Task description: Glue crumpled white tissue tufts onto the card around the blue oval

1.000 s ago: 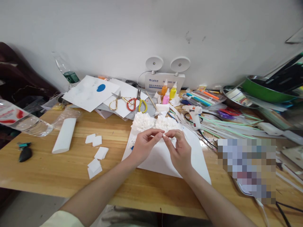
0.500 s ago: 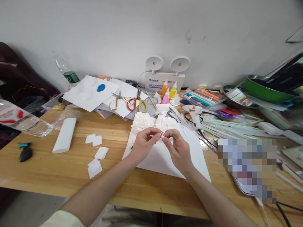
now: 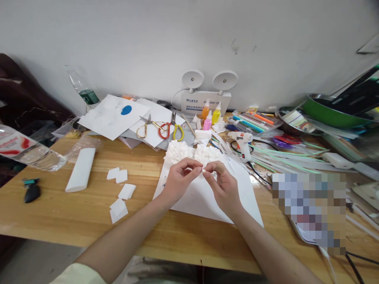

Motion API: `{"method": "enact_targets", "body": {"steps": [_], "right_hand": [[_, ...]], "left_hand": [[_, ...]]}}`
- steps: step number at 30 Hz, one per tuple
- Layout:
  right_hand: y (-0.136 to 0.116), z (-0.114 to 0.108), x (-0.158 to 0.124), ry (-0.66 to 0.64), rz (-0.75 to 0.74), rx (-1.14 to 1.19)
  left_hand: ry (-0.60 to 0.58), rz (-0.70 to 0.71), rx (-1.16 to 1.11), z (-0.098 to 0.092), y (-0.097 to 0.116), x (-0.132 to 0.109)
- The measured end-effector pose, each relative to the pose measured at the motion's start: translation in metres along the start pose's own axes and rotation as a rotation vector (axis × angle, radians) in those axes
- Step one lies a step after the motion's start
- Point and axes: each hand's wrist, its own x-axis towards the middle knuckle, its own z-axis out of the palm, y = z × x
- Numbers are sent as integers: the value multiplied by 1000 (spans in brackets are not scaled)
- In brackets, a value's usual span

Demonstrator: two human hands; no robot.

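Observation:
My left hand and my right hand meet above a white paper sheet on the wooden table. Both pinch a tiny white paper scrap between thumbs and fingertips. Just beyond the fingers lie two lumps of crumpled white paper bits, resting at the sheet's far edge.
Several small white paper squares and a white foam block lie to the left. Scissors, paint bottles, a glue gun, markers and straws crowd the back and right. A plastic bottle lies at far left.
My hands have drawn slightly closer to the crumpled white lumps, fingers still working the small scrap. Nothing else on the table has moved.

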Motion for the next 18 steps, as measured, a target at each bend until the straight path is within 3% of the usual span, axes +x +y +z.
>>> {"method": "enact_targets", "body": {"steps": [12,18], "right_hand": [[-3,0,2,62,17,-3],[-1,3,-1,166,15,34]], "left_hand": [[-15,78,63,0,1,-2],[-8,104,76,1,0,-3]]}}
